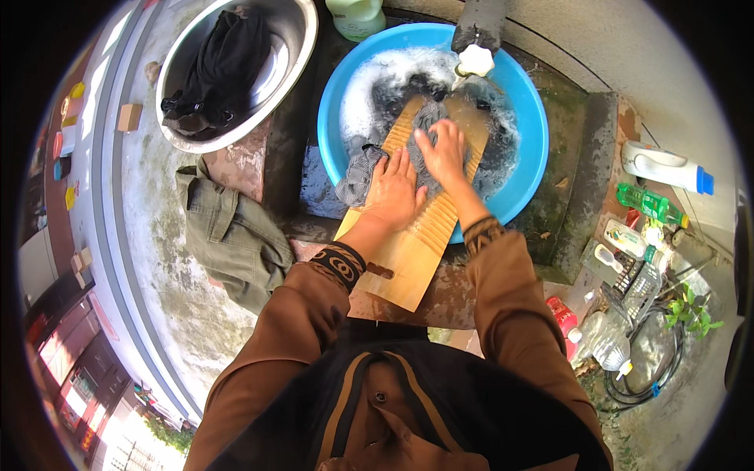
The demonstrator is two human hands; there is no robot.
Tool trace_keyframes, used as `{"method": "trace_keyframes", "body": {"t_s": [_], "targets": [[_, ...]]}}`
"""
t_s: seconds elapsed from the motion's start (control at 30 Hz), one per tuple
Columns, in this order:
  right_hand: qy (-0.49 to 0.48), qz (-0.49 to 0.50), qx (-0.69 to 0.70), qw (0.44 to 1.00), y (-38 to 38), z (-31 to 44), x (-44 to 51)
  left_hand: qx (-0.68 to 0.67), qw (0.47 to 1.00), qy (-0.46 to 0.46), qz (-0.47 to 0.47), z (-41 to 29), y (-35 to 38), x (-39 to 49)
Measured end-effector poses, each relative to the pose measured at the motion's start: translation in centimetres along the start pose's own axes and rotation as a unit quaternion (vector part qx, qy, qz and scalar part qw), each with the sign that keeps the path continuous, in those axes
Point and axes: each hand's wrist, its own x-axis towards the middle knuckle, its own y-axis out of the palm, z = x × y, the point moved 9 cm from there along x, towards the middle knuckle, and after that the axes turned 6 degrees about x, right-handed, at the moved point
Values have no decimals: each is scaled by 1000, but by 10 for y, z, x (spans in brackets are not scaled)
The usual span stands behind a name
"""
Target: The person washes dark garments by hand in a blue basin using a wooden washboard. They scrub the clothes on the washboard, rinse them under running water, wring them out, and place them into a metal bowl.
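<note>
A wooden washboard (412,253) leans with its upper end in a blue plastic basin (533,147) of sudsy water. Wet grey patterned cloth (356,176) lies across the ridges. My left hand (393,191) presses flat on the cloth and board, fingers slightly spread. Over the cloth, further up the board, is my right hand (443,154), its fingers curved; it is slightly blurred, and whether it grips the cloth cannot be told. A white tap handle (476,60) stands over the basin's far side.
Dark clothing (230,65) lies in a metal basin (303,59) at the upper left. Olive trousers (235,235) rest on the ledge below it. A pale green jug (356,17) stands behind. To the right are a white bottle with a blue cap (665,168), a green bottle (648,202) and a coiled hose (633,400).
</note>
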Motion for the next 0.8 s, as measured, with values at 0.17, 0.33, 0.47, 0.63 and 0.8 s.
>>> {"method": "trace_keyframes", "body": {"t_s": [0.17, 0.33, 0.47, 0.63, 0.8], "targets": [[-79, 87, 15, 993, -22, 13, -55, 12, 999, 6, -45, -1, -7, -2], [-8, -35, -111, 993, -67, -21, 79, -25, 996, -1, -84, 0, -13, -4], [220, 58, -71, 971, -28, -98, 107, -26, 997, -1, -79, 0, -10, -4], [190, 106, -231, 948, 12, -129, 95, -26, 998, -2, -55, 0, -7, -2], [-9, 114, -44, 992, -21, -64, 51, -63, 995, -10, -80, 3, -11, -3]]}}
